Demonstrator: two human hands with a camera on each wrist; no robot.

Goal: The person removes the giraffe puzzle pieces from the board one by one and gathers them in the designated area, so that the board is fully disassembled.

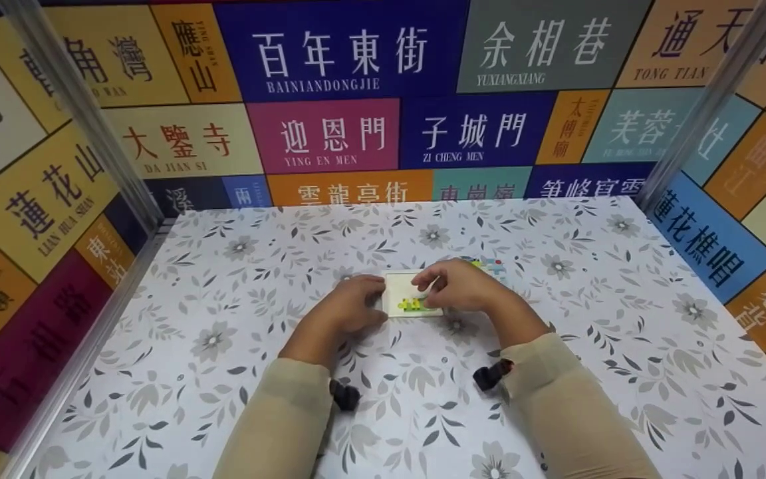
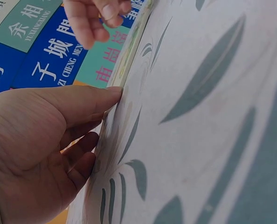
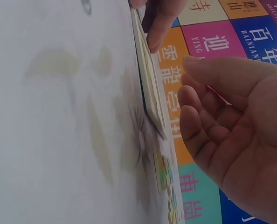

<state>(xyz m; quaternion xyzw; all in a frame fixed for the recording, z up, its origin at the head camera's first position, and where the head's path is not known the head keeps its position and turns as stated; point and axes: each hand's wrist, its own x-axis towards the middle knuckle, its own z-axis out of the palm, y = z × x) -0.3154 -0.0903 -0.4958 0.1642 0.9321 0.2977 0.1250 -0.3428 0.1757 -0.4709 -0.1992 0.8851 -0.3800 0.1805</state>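
Observation:
A small, shallow cream tray (image 1: 397,287) lies flat on the table, with yellow-and-green puzzle-like pieces (image 1: 412,305) along its near side. My left hand (image 1: 350,303) holds its left edge, the thumb at the near corner and the fingers toward the far one. In the left wrist view the thumb (image 2: 111,94) touches the rim. Over the tray's right part hovers my right hand (image 1: 461,286), its fingers loosely bent. The right wrist view shows a gap between its thumb and fingers (image 3: 192,123), and nothing is seen held there. The tray's right edge is partly hidden by that hand.
More small colourful pieces (image 1: 491,264) lie behind the right hand, partly covered by it. The table (image 1: 223,399) has a floral cloth. Panels with printed place names (image 1: 336,50) enclose it at the back and sides.

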